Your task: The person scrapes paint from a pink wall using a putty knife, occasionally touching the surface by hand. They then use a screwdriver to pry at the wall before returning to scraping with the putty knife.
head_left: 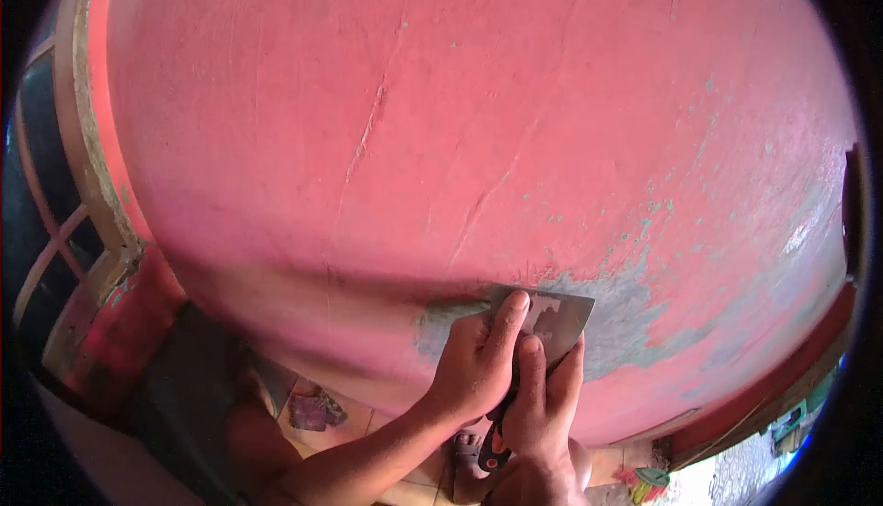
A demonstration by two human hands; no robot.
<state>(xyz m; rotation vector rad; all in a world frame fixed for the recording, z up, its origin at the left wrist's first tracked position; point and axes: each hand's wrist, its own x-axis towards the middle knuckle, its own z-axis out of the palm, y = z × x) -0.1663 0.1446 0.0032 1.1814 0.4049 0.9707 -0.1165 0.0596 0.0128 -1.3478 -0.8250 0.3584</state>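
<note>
A wide scraper (pixel 568 319) with a flat metal blade and a dark handle is pressed against the pink wall (pixel 441 138). Its blade edge meets a grey patch of bared wall (pixel 618 322) with ragged paint around it. My left hand (pixel 476 366) is closed at the blade's left side, its thumb lying along the metal. Around the handle, just below the blade, my right hand (pixel 543 405) is closed with the thumb pointing up. The handle's lower end shows between my wrists. Part of the blade is hidden behind my fingers.
A barred window (pixel 60 184) with a worn frame stands at the left. Below are floor tiles (pixel 418 495), a foot in a sandal (pixel 467 465) and a dark crumpled piece (pixel 315 409). Colourful bristles (pixel 648 480) lie near the doorway at lower right.
</note>
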